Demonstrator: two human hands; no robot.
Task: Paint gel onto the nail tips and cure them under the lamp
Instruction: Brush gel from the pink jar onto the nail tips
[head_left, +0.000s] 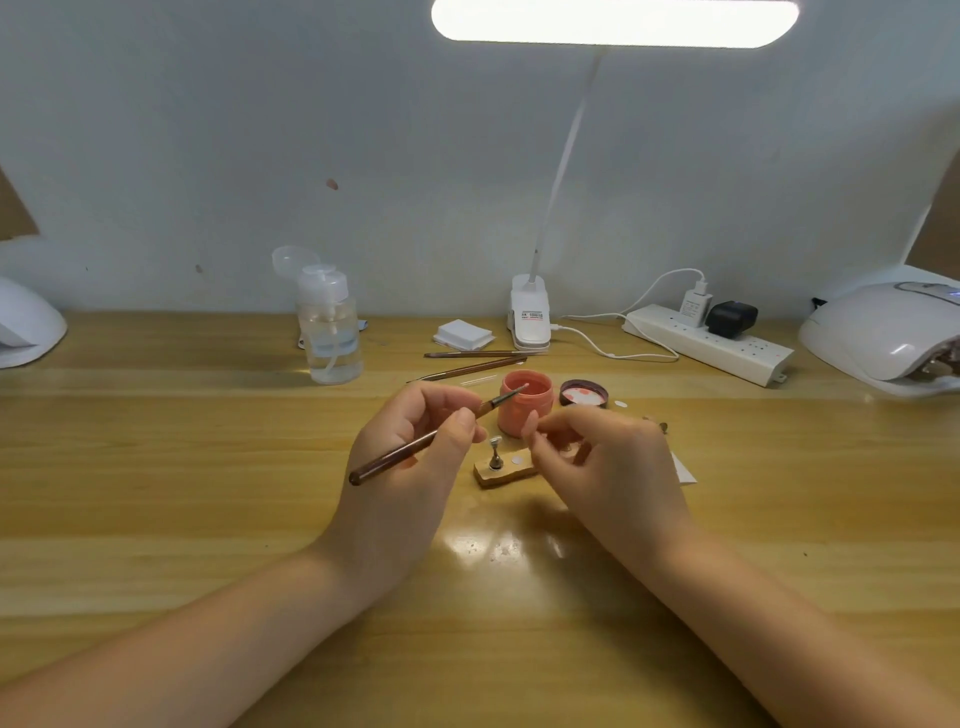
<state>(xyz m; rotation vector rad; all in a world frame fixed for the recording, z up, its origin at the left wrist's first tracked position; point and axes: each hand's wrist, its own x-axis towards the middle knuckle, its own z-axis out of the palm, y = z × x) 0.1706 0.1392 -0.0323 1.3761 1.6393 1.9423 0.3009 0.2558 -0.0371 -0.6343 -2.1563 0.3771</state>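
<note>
Two bare forearms, no sleeves, rings or watch

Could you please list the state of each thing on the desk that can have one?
gel jar: open, lid off
lid: lying beside the jar, inside up
pump bottle: cap flipped open, partly filled
desk lamp: lit
power strip: two plugs in
brush: held in left hand, tip over jar
right hand: pinching a nail tip
stand: upright on wooden block

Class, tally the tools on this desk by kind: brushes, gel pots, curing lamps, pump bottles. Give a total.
Brushes: 3, one in the left hand, two lying
Gel pots: 1
Curing lamps: 2
Pump bottles: 1
Total: 7
</note>
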